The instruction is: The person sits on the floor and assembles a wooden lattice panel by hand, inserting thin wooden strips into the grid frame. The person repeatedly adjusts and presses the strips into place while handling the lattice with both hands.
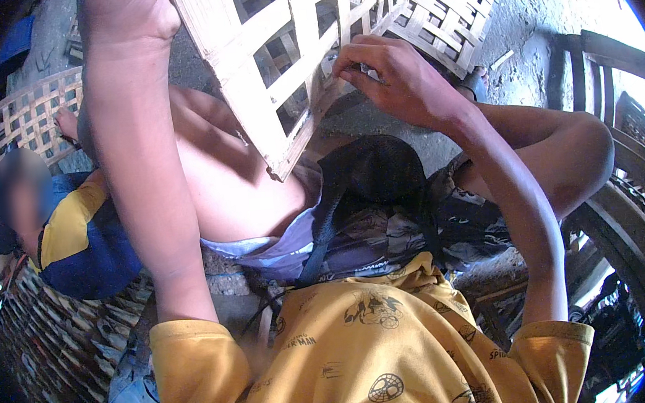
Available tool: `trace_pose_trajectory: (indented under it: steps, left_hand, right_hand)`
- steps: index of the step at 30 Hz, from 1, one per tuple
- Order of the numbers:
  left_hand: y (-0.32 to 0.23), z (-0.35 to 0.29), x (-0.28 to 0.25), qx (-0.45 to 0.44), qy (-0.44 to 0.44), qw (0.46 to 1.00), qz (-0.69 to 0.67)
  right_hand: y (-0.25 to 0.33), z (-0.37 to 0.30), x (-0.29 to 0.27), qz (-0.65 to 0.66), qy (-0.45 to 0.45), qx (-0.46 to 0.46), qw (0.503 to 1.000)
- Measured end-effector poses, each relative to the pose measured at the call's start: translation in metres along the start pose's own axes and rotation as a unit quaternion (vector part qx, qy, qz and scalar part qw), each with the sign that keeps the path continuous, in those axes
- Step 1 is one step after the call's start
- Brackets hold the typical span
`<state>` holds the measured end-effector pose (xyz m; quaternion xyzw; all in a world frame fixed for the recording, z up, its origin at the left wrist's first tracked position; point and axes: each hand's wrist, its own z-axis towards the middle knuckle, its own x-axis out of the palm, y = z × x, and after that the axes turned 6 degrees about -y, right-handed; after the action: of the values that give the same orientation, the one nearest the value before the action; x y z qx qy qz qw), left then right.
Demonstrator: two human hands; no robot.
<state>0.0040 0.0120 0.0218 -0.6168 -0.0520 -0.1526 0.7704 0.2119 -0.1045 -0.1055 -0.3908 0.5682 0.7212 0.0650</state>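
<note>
A crate of pale woven bamboo slats (274, 21) stands tilted between my legs, its lower corner resting by my left thigh. My left arm reaches up along its left side. Only the wrist end of my left hand (138, 4) shows; the fingers lie beyond the upper edge. At the crate's lower rail my right hand (396, 72) is closed, thumb and forefinger pinched together against the slats. What sits between those fingertips is too small to make out. Another woven section (444, 14) extends behind the crate at the upper right; whether it is joined cannot be told.
To my left sits a person (88, 237) in a blue and yellow top, with a hand on another woven panel (31, 116). Stacked slatted pieces (67, 347) lie at the lower left. Wooden frames (615, 130) stand at the right. Grey floor (524, 3) surrounds us.
</note>
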Motion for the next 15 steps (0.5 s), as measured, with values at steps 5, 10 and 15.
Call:
trace_pose_trajectory:
  steps: [5, 10, 15]
  left_hand:
    - [0.004, -0.001, -0.006, 0.023, 0.003, 1.0, 0.012]
    - [0.006, -0.002, -0.003, 0.037, 0.021, 0.999, 0.01]
    - [0.002, -0.008, 0.003, 0.056, -0.007, 0.997, 0.055]
  right_hand:
    - [0.004, 0.006, 0.001, 0.01, 0.018, -0.008, 1.0]
    - [-0.002, 0.003, 0.006, 0.024, 0.019, -0.026, 0.999]
    - [0.01, 0.008, 0.009, -0.076, 0.023, -0.025, 0.997]
